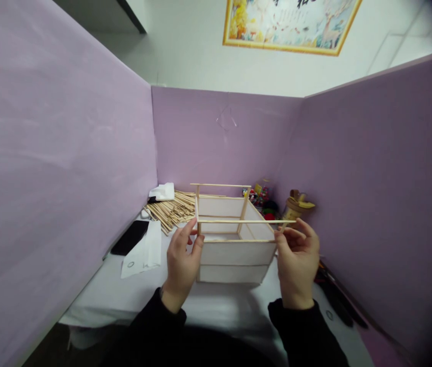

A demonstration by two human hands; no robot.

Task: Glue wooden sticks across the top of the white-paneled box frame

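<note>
A small open box (235,255) of white panels and thin wooden sticks stands on the white table (216,308) in front of me. A long thin wooden stick (244,221) lies across the top of its near posts. My left hand (181,260) pinches the stick's left end at the box's near-left post. My right hand (298,262) pinches the right end at the near-right corner, fingers curled. Both sleeves are black.
A heap of wooden sticks (172,210) lies at the back left with a white cloth (162,192). A black phone (130,237) and folded white paper (143,252) lie left. Coloured small items (260,196) and a yellowish container (296,206) stand behind. Dark tools (334,290) lie right. Purple partitions (48,178) enclose the table.
</note>
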